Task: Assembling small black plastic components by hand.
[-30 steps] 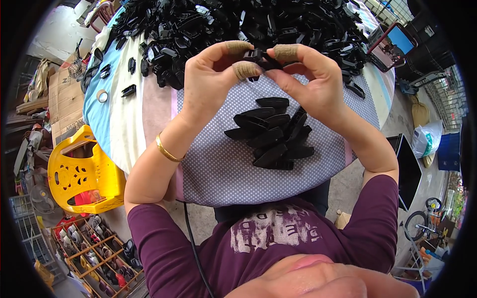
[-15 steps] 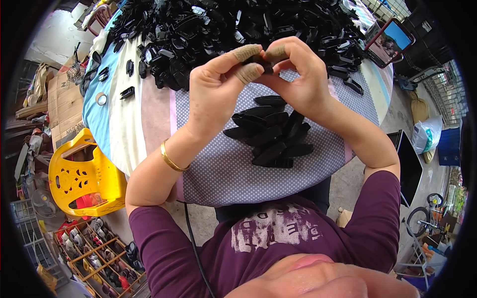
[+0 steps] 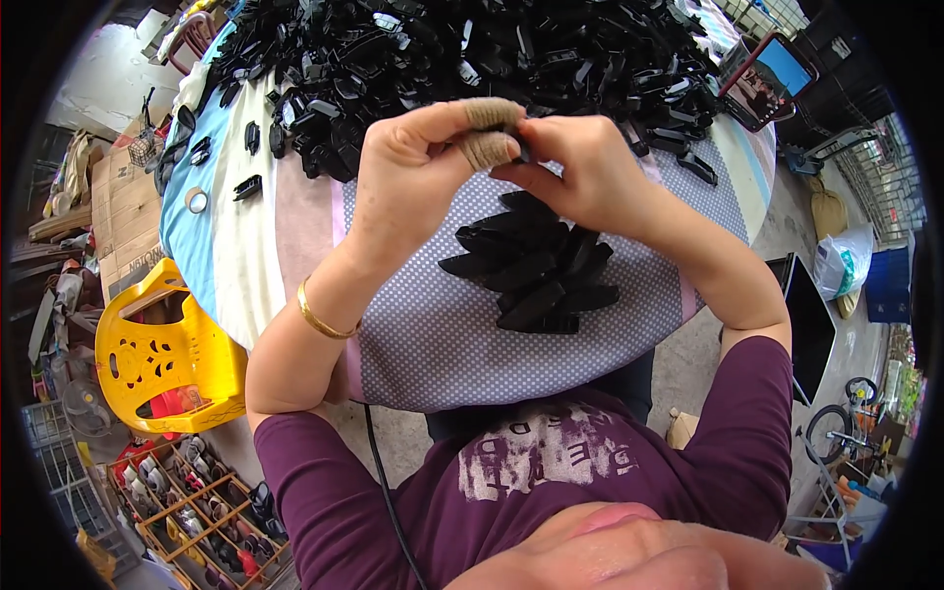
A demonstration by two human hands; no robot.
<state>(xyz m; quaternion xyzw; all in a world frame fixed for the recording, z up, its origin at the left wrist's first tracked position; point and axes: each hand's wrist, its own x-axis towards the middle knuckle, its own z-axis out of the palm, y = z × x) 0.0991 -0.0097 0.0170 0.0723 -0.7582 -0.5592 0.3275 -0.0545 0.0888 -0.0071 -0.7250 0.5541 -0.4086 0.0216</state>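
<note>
Pinching a mostly hidden black part with nearly closed fingers of left hand and right hand, probably light, stiff, slick, best gripped at both ends.

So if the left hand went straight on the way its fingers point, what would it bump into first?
Probably the right hand, its fingertips facing the left hand across a small, mostly hidden black plastic part pinched between them; the exact depth is unclear.

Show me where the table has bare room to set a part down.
Bare: dotted cloth between the small pile and near edge; near end of the cream stripe, between tape roll and bangle. Crowded: the far side, under the big pile.
</note>
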